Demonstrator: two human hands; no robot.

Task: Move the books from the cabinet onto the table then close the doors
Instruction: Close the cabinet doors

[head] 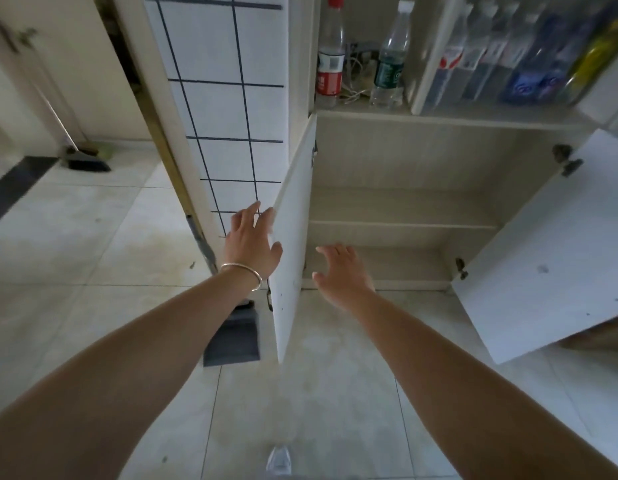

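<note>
Cabinet (404, 161) doors swung outward; left hand (250, 242) fingers straight on left door (293, 237) edge; right hand (340, 271) released.

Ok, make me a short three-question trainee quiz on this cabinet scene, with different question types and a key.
1. True or false: books are visible on the lower cabinet shelves.
2. Which hand touches the left door? A) left hand B) right hand C) both
3. Fill in: the right door is ____.

Key: 1 false, no books show there. 2 A, its fingers rest at the door's edge; the right hand hovers open in front of the shelves, touching nothing. 3 open.
</note>
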